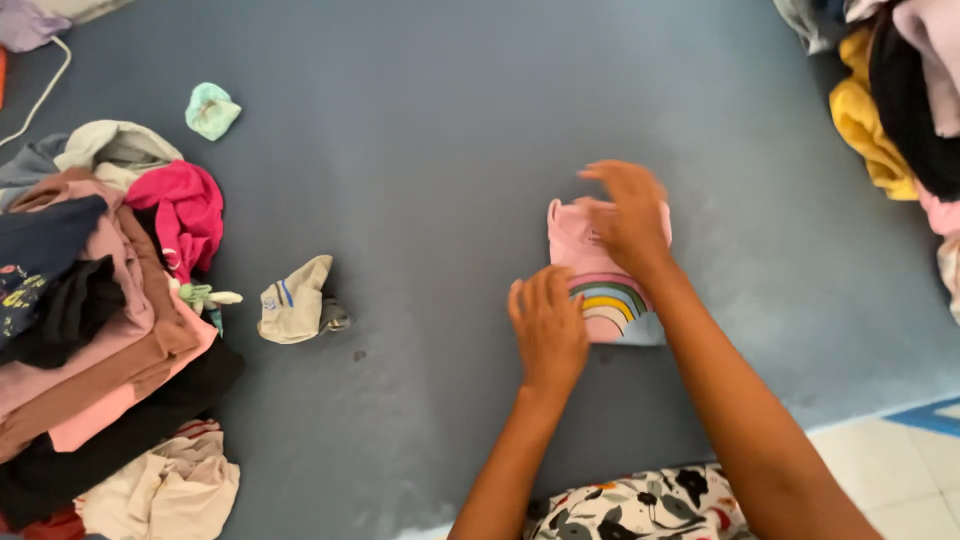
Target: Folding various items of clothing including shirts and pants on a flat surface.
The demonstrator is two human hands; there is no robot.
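1. A pile of clothes point(95, 300) lies at the far left of the grey mattress point(430, 130): dark, brown, pale pink and cream pieces, with a bright pink garment point(185, 215) on its upper right edge.
2. A small mint-green piece of cloth point(211, 110) sits alone above the pile, well apart from both hands.
3. A cream sock point(295, 300) with a blue stripe lies just right of the pile, between it and the hands.
4. The left hand point(548, 325) rests flat, palm down, fingers spread a little, on the lower left edge of a small folded pink top point(610, 290) with a rainbow print. Its grip is wide and closes on nothing.
5. The pink top lies on the mattress right of centre, under both hands.
6. The right hand point(625, 215) is on the upper part of the top, fingers stretched forward and blurred; the grip looks loose and flat, pressing rather than pinching.
7. Another heap of clothes point(890, 100) fills the top right corner, with a yellow garment point(862, 115) and a black one among them.
8. Pale floor tiles point(890, 465) show at the lower right.
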